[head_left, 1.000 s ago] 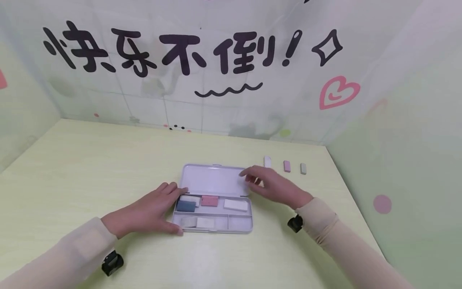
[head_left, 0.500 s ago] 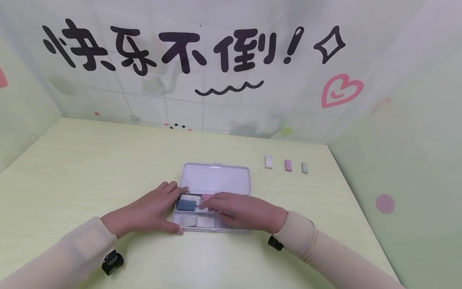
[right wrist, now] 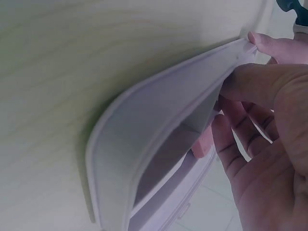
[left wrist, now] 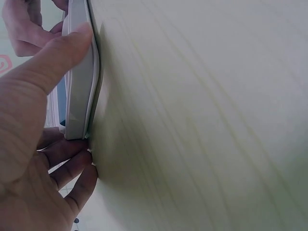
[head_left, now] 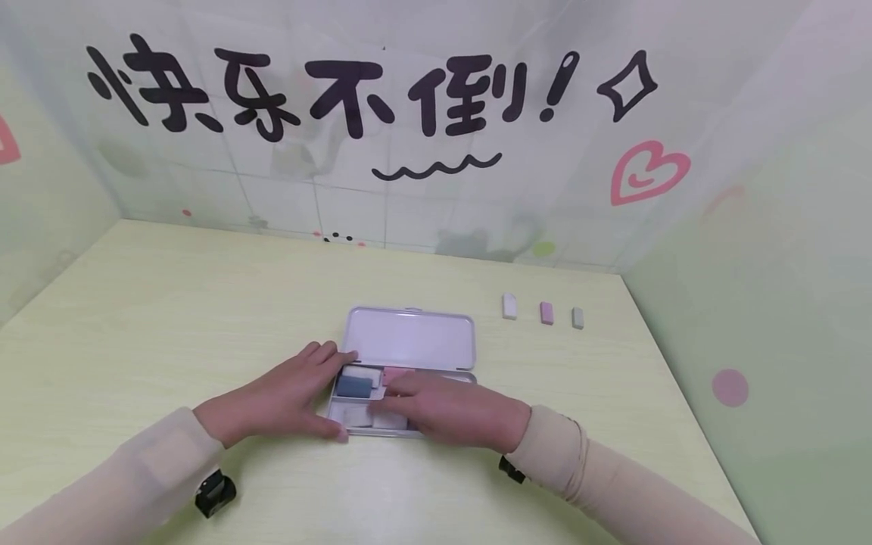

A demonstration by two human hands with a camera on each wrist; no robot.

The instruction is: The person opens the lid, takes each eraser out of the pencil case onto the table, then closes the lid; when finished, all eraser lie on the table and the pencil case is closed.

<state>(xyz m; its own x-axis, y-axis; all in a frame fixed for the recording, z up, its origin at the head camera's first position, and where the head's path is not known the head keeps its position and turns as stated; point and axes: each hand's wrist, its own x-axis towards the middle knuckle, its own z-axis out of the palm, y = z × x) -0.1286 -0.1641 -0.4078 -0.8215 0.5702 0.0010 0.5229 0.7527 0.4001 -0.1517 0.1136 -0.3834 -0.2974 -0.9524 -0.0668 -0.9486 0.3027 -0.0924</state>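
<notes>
A white pencil case point(head_left: 409, 337) lies with its lid folded back, divided inside into compartments. My left hand point(head_left: 282, 397) grips its left end, thumb at the front edge and fingers at the back corner. Over the middle, my right hand point(head_left: 456, 409) reaches in with thumb and fingertips bent down; whether they pinch anything is hidden. In the back compartment are a blue eraser point(head_left: 354, 387), a white eraser point(head_left: 364, 373) behind it and a pink eraser point(head_left: 397, 374). The front one holds a greyish-white block point(head_left: 356, 415) and a white block point(head_left: 390, 421), partly under my right hand.
Right of the case, a white eraser point(head_left: 509, 306), a pink eraser point(head_left: 547, 313) and a small grey eraser point(head_left: 577, 318) stand spaced out on the pale table point(head_left: 225, 303). A printed curtain point(head_left: 272, 189) rises behind, and a green wall point(head_left: 770, 303) borders the right.
My right hand has come from beside the lid's right edge into the case, then slightly left and toward the front compartment. The left hand stays on the case's left end.
</notes>
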